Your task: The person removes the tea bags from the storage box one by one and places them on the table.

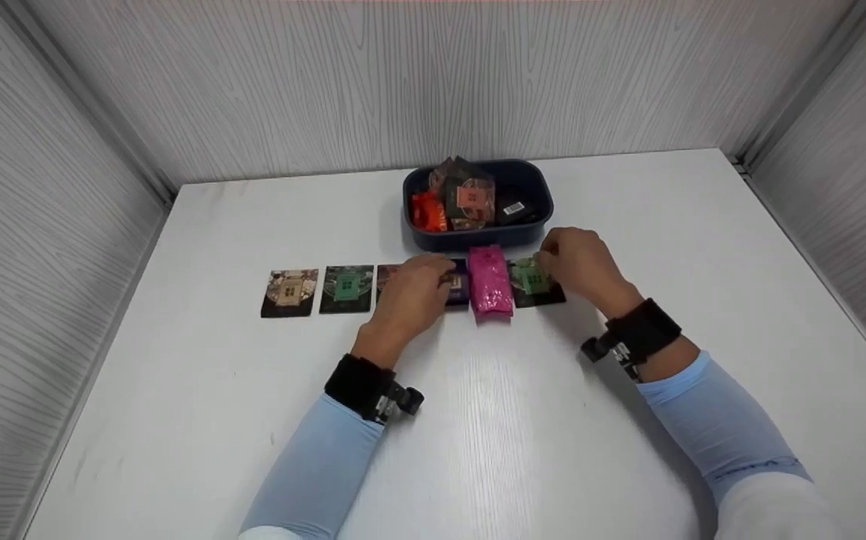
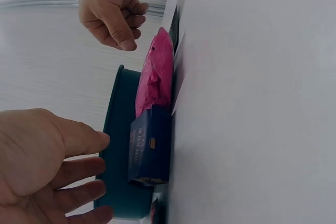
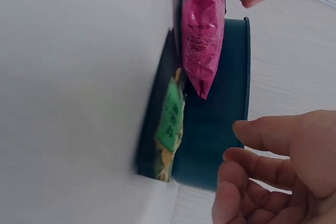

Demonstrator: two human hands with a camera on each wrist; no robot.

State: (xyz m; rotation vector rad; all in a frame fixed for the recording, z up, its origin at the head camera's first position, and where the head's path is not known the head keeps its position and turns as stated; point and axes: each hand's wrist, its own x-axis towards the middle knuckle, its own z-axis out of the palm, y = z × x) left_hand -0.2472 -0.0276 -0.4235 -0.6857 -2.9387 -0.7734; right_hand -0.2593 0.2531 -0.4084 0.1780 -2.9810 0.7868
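My left hand (image 1: 412,294) hovers over the row of packets, fingers apart and slightly bent, with nothing in them. Below it lies a small dark blue box (image 2: 151,148), partly hidden by that hand in the head view. Right of the box is a shiny pink packet (image 1: 491,283). My right hand (image 1: 581,262) is beside a flat packet with a green label (image 1: 536,283). In the right wrist view its loosely bent fingers stand apart from that packet, whose near edge looks blurred and tilted.
A dark blue tub (image 1: 444,241) stands behind the row, holding several dark packets and an orange-red packet (image 1: 429,211). Leftward in the row lie a beige-labelled packet (image 1: 290,293), another green-labelled packet (image 1: 347,289) and a reddish one (image 1: 386,276), partly covered. White walls enclose the table.
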